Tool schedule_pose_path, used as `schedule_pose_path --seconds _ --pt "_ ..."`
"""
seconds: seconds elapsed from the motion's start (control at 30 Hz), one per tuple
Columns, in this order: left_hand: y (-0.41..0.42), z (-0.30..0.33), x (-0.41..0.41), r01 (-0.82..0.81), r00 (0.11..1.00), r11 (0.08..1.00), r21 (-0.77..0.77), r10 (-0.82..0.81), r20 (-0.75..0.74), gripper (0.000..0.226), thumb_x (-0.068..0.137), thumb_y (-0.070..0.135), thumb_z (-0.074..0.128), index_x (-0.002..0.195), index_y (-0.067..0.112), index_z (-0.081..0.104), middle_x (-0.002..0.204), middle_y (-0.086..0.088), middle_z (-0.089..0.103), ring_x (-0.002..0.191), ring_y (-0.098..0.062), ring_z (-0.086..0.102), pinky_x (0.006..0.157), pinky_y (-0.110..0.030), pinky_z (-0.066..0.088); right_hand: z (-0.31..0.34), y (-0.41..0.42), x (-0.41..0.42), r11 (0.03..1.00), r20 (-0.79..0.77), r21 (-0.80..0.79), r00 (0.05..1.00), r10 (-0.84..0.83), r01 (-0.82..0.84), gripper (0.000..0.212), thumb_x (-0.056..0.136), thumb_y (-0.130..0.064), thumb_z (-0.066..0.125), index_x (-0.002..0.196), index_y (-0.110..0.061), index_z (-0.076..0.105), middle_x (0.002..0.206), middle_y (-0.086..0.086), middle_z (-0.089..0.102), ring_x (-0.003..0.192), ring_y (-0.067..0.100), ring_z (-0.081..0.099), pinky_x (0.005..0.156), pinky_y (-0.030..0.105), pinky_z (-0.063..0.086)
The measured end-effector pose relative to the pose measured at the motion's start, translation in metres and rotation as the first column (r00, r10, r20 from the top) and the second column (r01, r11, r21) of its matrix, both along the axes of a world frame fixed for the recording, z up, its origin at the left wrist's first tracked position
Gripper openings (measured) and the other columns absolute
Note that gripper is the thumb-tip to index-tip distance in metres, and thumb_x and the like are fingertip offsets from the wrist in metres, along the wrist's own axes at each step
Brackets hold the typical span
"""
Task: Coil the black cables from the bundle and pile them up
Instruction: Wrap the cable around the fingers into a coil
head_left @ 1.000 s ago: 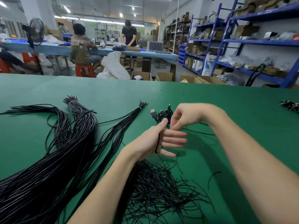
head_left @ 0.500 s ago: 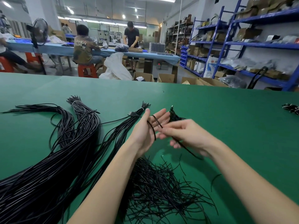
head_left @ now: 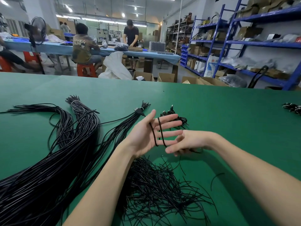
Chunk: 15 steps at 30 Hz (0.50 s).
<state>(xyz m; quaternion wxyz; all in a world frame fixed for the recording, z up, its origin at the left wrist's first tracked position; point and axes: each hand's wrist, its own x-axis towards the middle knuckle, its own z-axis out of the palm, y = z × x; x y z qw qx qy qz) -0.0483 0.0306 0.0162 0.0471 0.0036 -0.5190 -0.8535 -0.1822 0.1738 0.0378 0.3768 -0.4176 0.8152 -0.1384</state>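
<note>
At centre frame your left hand (head_left: 150, 136) is held flat, fingers straight and spread, serving as a former: a thin black cable (head_left: 160, 133) loops twice around them. Your right hand (head_left: 187, 142) pinches the cable's trailing end just beside it, feeding turns. The long black cable bundle (head_left: 53, 160) lies at left on the green table (head_left: 228, 119); a small pile of coiled cables (head_left: 172, 114) sits just beyond your fingers.

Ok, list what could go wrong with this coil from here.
1. The left hand is spread flat with the cable only looped loosely over straight fingers, so the turns could slide off.
2. The right hand feeds cable just above the loose tie pile; the trailing end may snag there.
3. The cable's tail lies alongside the big bundle and could drag neighbouring strands along.
</note>
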Motion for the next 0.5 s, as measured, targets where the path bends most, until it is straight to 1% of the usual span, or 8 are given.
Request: schedule_pose_path --seconds 0.03,0.1,0.13,0.2,0.27,0.33,0.4,0.5 --pt "0.000 0.000 0.000 0.004 1.000 1.000 -0.018 -0.004 0.009 0.066 0.106 0.051 0.017 0.141 0.007 0.052 0.139 -0.016 0.060 0.127 -0.040 0.057 0.102 -0.056 0.047 0.007 -0.003 -0.004 0.999 -0.081 0.033 0.996 0.035 -0.033 0.040 0.072 -0.064 0.080 0.090 -0.028 0.080 0.089 -0.008 0.072 0.083 0.012 0.063 0.085 0.029 0.052" --pt "0.000 0.001 0.001 0.022 0.999 0.999 -0.038 -0.021 0.029 0.065 0.106 0.051 0.017 0.139 0.009 0.054 0.137 -0.017 0.061 0.126 -0.040 0.058 0.099 -0.056 0.049 0.021 -0.008 -0.011 0.992 -0.172 0.096 0.980 0.103 -0.087 0.029 0.073 -0.053 0.085 0.088 -0.029 0.081 0.099 0.000 0.075 0.092 0.014 0.061 0.102 0.040 0.049" --pt "0.000 0.001 0.001 0.040 0.998 0.998 -0.051 -0.037 0.043 0.065 0.106 0.051 0.018 0.138 0.009 0.055 0.137 -0.018 0.061 0.126 -0.040 0.058 0.099 -0.055 0.050 0.027 -0.011 -0.015 0.988 -0.185 0.114 0.975 0.123 -0.103 0.022 0.075 -0.046 0.086 0.087 -0.028 0.082 0.101 0.005 0.075 0.091 0.015 0.059 0.102 0.043 0.048" --pt "0.001 0.001 0.001 0.085 0.994 0.991 -0.103 -0.077 0.080 0.065 0.105 0.052 0.019 0.136 0.010 0.058 0.136 -0.018 0.062 0.126 -0.041 0.057 0.101 -0.054 0.050 0.041 -0.014 -0.020 0.985 -0.231 0.128 0.962 0.144 -0.117 0.005 0.080 -0.029 0.084 0.084 -0.027 0.082 0.086 0.001 0.073 0.083 0.014 0.056 0.085 0.037 0.048" --pt "0.004 -0.001 -0.001 0.134 0.985 0.972 -0.195 -0.108 0.137 0.066 0.105 0.053 0.018 0.133 0.011 0.061 0.134 -0.016 0.064 0.125 -0.040 0.059 0.104 -0.051 0.049 0.054 -0.022 -0.023 0.981 -0.338 0.129 0.924 0.180 -0.144 0.019 0.084 -0.018 0.076 0.072 -0.031 0.078 0.064 -0.016 0.066 0.064 0.001 0.055 0.072 0.026 0.044" --pt "0.008 -0.002 -0.004 0.170 0.974 0.941 -0.294 -0.115 0.196 0.066 0.106 0.054 0.015 0.128 0.017 0.065 0.131 -0.010 0.067 0.123 -0.035 0.062 0.104 -0.045 0.049 0.067 -0.033 -0.020 0.981 -0.451 0.128 0.873 0.187 -0.144 0.018 0.082 -0.027 0.079 0.066 -0.032 0.074 0.057 -0.022 0.065 0.054 -0.007 0.055 0.068 0.023 0.046" --pt "0.009 -0.004 -0.007 0.140 0.969 0.918 -0.370 -0.049 0.244 0.064 0.106 0.054 0.015 0.123 0.022 0.068 0.128 -0.004 0.069 0.119 -0.027 0.065 0.103 -0.041 0.049 0.078 -0.042 -0.013 0.980 -0.573 0.137 0.795 0.199 -0.146 0.019 0.076 -0.043 0.085 0.068 -0.030 0.073 0.058 -0.022 0.067 0.063 -0.004 0.060 0.068 0.023 0.048" --pt "0.006 -0.007 -0.009 0.032 0.961 0.881 -0.472 0.103 0.258 0.060 0.107 0.053 0.016 0.124 0.025 0.066 0.130 0.002 0.068 0.115 -0.018 0.066 0.097 -0.036 0.050 0.090 -0.049 0.003 0.987 -0.728 0.097 0.667 0.160 -0.131 0.027 0.074 -0.051 0.083 0.069 -0.027 0.071 0.063 -0.016 0.067 0.073 0.008 0.065 0.067 0.026 0.051"
